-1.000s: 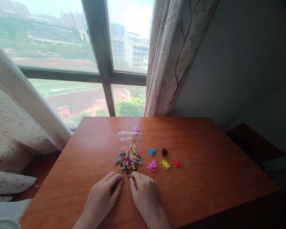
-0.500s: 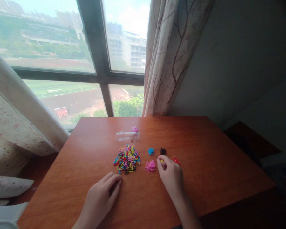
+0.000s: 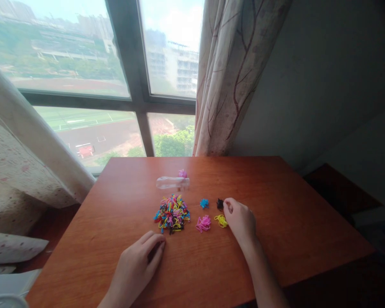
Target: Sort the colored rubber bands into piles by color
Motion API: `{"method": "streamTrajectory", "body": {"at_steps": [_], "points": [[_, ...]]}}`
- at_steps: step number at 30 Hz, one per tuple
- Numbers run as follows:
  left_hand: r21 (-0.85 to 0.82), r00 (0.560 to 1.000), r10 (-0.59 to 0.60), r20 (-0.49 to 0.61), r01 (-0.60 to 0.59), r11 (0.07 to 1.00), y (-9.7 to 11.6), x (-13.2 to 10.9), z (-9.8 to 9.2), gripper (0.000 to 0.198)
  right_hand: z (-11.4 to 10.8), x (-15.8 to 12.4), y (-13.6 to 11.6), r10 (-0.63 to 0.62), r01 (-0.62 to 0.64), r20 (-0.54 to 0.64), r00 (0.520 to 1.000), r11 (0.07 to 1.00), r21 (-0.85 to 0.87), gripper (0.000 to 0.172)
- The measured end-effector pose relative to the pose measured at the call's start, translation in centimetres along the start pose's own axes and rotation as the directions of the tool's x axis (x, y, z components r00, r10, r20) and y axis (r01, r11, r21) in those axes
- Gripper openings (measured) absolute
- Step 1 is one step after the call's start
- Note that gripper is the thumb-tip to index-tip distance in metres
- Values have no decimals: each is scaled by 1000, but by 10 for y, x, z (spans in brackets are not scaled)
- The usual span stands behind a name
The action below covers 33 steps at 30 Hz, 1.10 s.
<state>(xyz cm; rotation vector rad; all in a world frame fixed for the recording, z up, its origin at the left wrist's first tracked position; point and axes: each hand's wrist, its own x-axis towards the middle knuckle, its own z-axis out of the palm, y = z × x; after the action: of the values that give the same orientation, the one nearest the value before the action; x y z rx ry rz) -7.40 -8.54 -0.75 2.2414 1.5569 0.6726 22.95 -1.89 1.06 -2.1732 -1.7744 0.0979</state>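
Observation:
A heap of mixed-colour small rubber bands point(image 3: 172, 213) lies on the wooden table. My left hand point(image 3: 136, 265) rests just in front of it, fingers curled and thumb tip against them; anything between them is hidden. My right hand point(image 3: 241, 218) has thumb and forefinger pinched together at the right edge of a small black pile of bands point(image 3: 220, 204). What the pinch holds, if anything, I cannot make out. Near it are a blue pile point(image 3: 204, 203), a pink pile point(image 3: 203, 223) and a yellow pile point(image 3: 220, 220). The red pile is hidden behind my right hand.
Behind the heap a clear plastic bottle point(image 3: 171, 183) lies on its side, with a pink object point(image 3: 182, 173) beside its right end. The wooden table point(image 3: 141, 171) reaches to a window with patterned curtains point(image 3: 224, 85). A grey wall stands to the right.
My right hand has moved right and slightly away from me, from over the yellow pile to the black pile. The yellow pile now shows; the red one is covered. My left hand stays put.

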Motion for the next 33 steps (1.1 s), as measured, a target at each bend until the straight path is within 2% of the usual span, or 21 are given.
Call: {"method": "streamTrajectory", "body": {"at_steps": [5, 9, 13, 18, 20, 27, 33], "points": [[4, 1000, -3, -9, 3, 1000, 1, 1, -1, 18, 0, -13, -1, -63, 68, -77, 995, 995, 67, 16], [3, 1000, -9, -10, 9, 1000, 3, 1, -2, 18, 5, -37, -11, -156, 175, -114, 981, 966, 189, 22], [0, 999, -30, -25, 30, 1000, 3, 1, -1, 18, 15, -68, -31, -264, 277, -83, 961, 899, 340, 23], [19, 978, -150, -144, 155, 988, 5, 6, -1, 18, 27, -97, -55, -333, 312, -9, 943, 871, 379, 21], [42, 969, -190, -155, 199, 979, 7, 10, -1, 18, 30, -102, -60, -342, 315, 2, 940, 868, 384, 21], [141, 957, -281, -70, 289, 947, 16, 19, -3, 17, 31, -103, -62, -345, 311, 17, 938, 865, 395, 19], [97, 966, -237, -103, 247, 964, 13, 17, -2, 20, 29, -103, -62, -349, 312, 17, 937, 858, 408, 19]]}}
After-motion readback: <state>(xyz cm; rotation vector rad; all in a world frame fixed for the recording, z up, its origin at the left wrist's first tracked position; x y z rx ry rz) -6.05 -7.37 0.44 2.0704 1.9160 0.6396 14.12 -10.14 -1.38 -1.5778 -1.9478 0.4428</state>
